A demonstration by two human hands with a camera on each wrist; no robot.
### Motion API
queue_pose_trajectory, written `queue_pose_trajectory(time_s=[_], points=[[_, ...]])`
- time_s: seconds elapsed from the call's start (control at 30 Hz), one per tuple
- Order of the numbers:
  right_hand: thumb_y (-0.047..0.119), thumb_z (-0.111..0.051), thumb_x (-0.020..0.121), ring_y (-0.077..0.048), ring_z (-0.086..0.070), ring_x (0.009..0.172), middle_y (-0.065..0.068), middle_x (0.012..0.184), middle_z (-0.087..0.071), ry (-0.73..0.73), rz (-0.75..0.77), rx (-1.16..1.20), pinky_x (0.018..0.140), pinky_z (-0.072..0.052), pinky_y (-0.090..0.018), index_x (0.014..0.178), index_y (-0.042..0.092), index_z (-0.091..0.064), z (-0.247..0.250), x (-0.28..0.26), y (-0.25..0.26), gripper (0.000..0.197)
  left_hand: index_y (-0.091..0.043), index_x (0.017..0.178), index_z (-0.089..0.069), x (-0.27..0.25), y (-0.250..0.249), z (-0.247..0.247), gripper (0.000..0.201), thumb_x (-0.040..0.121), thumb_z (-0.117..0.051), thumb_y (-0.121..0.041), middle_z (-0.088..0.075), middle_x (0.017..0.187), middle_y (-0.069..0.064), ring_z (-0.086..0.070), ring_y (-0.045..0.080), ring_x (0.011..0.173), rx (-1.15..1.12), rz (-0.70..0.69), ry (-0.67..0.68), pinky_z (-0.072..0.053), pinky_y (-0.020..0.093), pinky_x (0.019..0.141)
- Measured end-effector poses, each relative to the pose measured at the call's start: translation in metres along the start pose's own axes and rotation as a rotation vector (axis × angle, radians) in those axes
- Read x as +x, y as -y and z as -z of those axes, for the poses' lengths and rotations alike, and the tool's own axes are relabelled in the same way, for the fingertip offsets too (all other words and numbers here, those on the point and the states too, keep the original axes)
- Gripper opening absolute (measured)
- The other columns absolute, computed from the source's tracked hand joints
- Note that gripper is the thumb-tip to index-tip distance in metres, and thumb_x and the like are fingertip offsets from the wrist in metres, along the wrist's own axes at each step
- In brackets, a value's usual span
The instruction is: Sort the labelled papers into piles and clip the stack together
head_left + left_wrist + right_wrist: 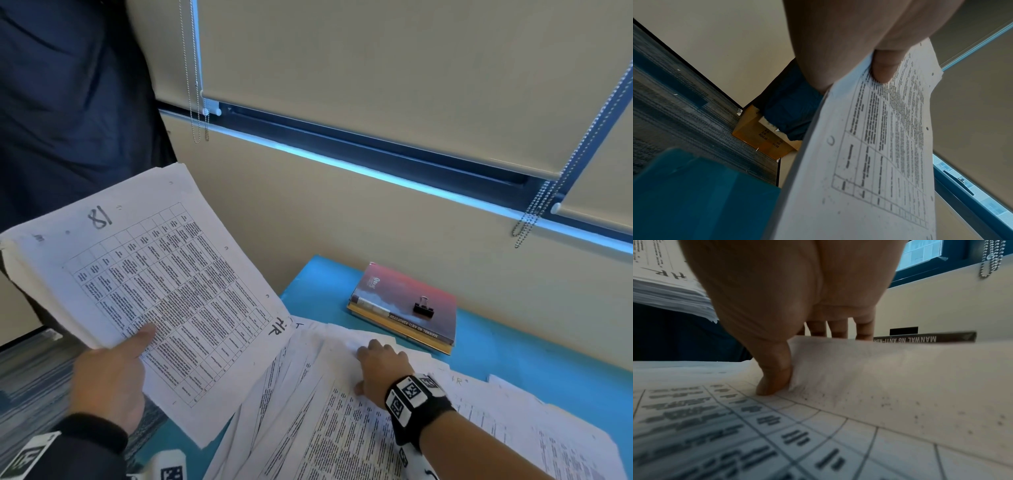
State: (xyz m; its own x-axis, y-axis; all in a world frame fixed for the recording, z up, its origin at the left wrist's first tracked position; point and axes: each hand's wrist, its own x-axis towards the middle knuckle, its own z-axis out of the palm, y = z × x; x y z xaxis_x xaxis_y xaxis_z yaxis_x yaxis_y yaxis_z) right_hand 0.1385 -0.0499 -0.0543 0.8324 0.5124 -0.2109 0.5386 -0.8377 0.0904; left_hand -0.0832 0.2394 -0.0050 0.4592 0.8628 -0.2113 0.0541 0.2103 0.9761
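My left hand (113, 373) holds a thick stack of printed papers (154, 291) up in the air at the left, thumb (885, 66) on the top sheet, which is marked "81" and "HR". My right hand (380, 366) reaches onto the loose papers (308, 411) spread over the blue table; its thumb (774, 378) and fingers pinch the far edge of the top sheet (879, 378), which curls upward. A black binder clip (423, 307) stands on the reddish book (404, 305) further back.
The book lies near the wall on the blue table (531, 356). More sheets (548, 431) lie at the right. A window with blinds and bead chains (544, 205) runs behind. A cardboard box (760, 134) sits on the carpet at the left.
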Motion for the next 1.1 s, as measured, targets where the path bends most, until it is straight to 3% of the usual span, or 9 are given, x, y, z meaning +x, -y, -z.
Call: queue_pose_trajectory(time_s=[0.13, 0.27, 0.43, 0.57, 0.63, 0.7, 0.77, 1.0, 1.1], points=[[0.042, -0.068, 0.083, -0.026, -0.047, 0.115, -0.005, 0.130, -0.045, -0.049, 0.023, -0.010, 0.098, -0.042, -0.042, 0.136, 0.022, -0.045, 0.001, -0.005, 0.002, 0.062, 0.010, 0.125, -0.057, -0.009, -0.008, -0.004, 0.033, 0.096, -0.055, -0.005, -0.044, 0.074, -0.005, -0.042, 0.009, 0.064, 0.036, -0.121, -0.020, -0.041, 0.005, 0.046], [0.040, -0.063, 0.086, -0.030, -0.046, 0.115, -0.007, 0.128, -0.046, -0.073, 0.050, -0.093, 0.098, -0.039, -0.047, 0.130, 0.020, -0.050, 0.004, -0.012, 0.006, 0.050, -0.006, 0.121, -0.065, -0.009, -0.006, -0.004, 0.030, 0.098, -0.048, 0.001, -0.039, 0.074, -0.009, -0.039, 0.012, 0.062, 0.050, -0.030, 0.005, -0.038, 0.021, 0.060], [0.024, -0.061, 0.087, -0.024, -0.052, 0.106, -0.005, 0.123, -0.049, -0.083, 0.075, 0.078, 0.091, -0.044, -0.036, 0.126, 0.019, -0.047, 0.008, -0.017, 0.003, 0.041, -0.013, 0.095, -0.061, -0.019, -0.014, -0.007, 0.018, 0.098, -0.048, -0.001, -0.056, 0.067, -0.010, -0.055, 0.004, 0.054, 0.058, -0.061, 0.013, -0.040, 0.008, 0.038], [0.017, -0.067, 0.080, -0.018, -0.061, 0.090, 0.001, 0.117, -0.056, -0.009, -0.085, 0.375, 0.079, -0.051, -0.029, 0.138, 0.030, -0.026, 0.014, -0.016, -0.011, 0.073, -0.012, 0.110, -0.060, -0.023, -0.017, -0.008, 0.015, 0.098, -0.052, -0.008, -0.050, 0.076, -0.007, -0.057, 0.007, 0.050, 0.030, -0.058, 0.019, -0.049, 0.022, 0.045], [0.020, -0.069, 0.079, -0.017, -0.061, 0.091, 0.005, 0.104, -0.061, 0.081, -0.123, 0.401, 0.077, -0.049, -0.027, 0.126, 0.028, -0.040, 0.018, -0.016, -0.019, 0.056, -0.012, 0.110, -0.060, -0.019, -0.013, -0.007, 0.014, 0.098, -0.053, -0.011, -0.050, 0.078, -0.006, -0.051, 0.012, 0.062, 0.043, -0.055, 0.009, -0.044, 0.026, 0.055], [0.019, -0.070, 0.078, -0.018, -0.059, 0.090, 0.008, 0.091, -0.060, 0.121, -0.100, 0.374, 0.071, -0.044, -0.024, 0.090, 0.028, -0.055, 0.023, -0.017, -0.028, 0.022, -0.014, 0.104, -0.059, -0.016, -0.011, -0.006, 0.007, 0.098, -0.054, -0.015, -0.048, 0.080, -0.005, -0.045, 0.014, 0.067, 0.063, -0.047, 0.014, -0.042, 0.028, 0.064], [0.018, -0.071, 0.077, -0.016, -0.056, 0.082, 0.010, 0.081, -0.057, 0.139, -0.054, 0.378, 0.063, -0.038, -0.023, 0.072, 0.027, -0.052, 0.030, -0.019, -0.036, 0.023, -0.009, 0.102, -0.061, -0.015, -0.011, -0.006, 0.016, 0.094, -0.063, -0.022, -0.054, 0.086, 0.002, -0.050, 0.021, 0.071, 0.058, -0.018, 0.009, -0.044, 0.032, 0.068], [0.020, -0.078, 0.073, 0.001, -0.053, 0.067, 0.016, 0.070, -0.057, 0.029, 0.106, 0.364, 0.056, -0.035, -0.014, 0.067, 0.033, -0.054, 0.104, -0.065, -0.059, 0.028, -0.007, 0.100, -0.061, -0.031, -0.022, -0.024, 0.019, 0.088, -0.070, -0.019, -0.069, 0.099, 0.015, -0.066, 0.034, 0.086, 0.041, 0.013, 0.054, -0.054, 0.046, 0.078], [0.019, -0.080, 0.070, -0.006, -0.057, 0.065, 0.007, 0.069, -0.062, -0.053, 0.130, 0.379, 0.061, -0.043, -0.021, 0.070, 0.025, -0.063, 0.143, -0.089, -0.068, 0.018, -0.010, 0.097, -0.063, -0.043, -0.027, -0.037, 0.010, 0.089, -0.068, -0.015, -0.070, 0.094, 0.013, -0.067, 0.032, 0.083, 0.026, 0.014, 0.118, -0.054, 0.040, 0.073]])
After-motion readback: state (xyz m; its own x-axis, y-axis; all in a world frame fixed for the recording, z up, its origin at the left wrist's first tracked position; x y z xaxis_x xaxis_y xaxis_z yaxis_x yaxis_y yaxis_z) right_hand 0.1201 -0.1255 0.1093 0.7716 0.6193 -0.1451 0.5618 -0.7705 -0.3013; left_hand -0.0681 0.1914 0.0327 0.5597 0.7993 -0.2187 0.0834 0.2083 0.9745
